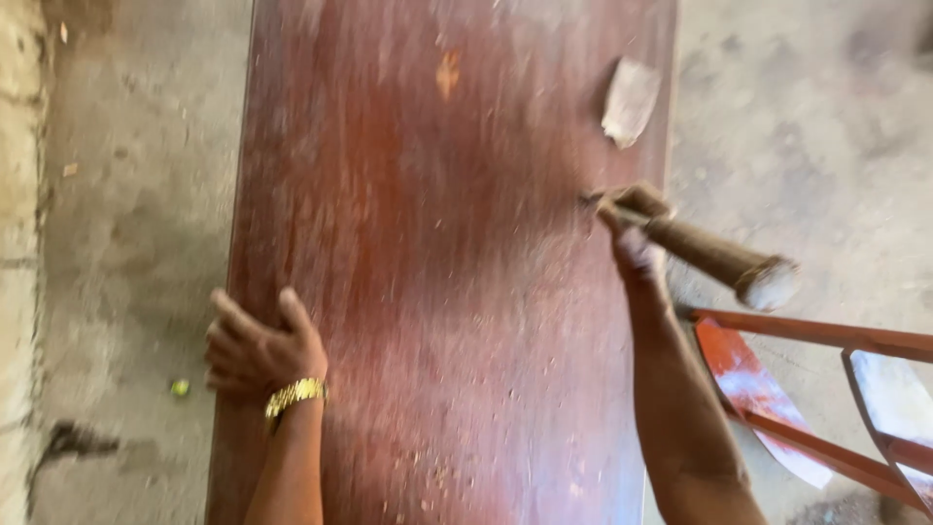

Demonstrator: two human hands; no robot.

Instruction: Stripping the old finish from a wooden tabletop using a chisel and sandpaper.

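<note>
Off the left edge of the board (437, 292) lies bare concrete floor (136, 243), with a small green bit (180, 387) on it just beside the board's lower left side. The left hand (258, 345) rests on that same left edge, low down — fingers spread and curled over the rim, gripping the board, a gold watch (294, 394) at the wrist. The board itself is long, reddish-brown and dusty, with pale chips scattered over its near end and a light scrape near its far end. Toward the board's right edge, about halfway up, the right hand (637, 243) is clenched around a tool (705, 248) with a thick brown handle — its working end meets the board's surface, though blur hides what kind of tool it is. Beyond it, near the board's upper right corner, lies a pale scrap (630, 102). Past the board's right edge stands a red frame (816, 389) on the floor.
</note>
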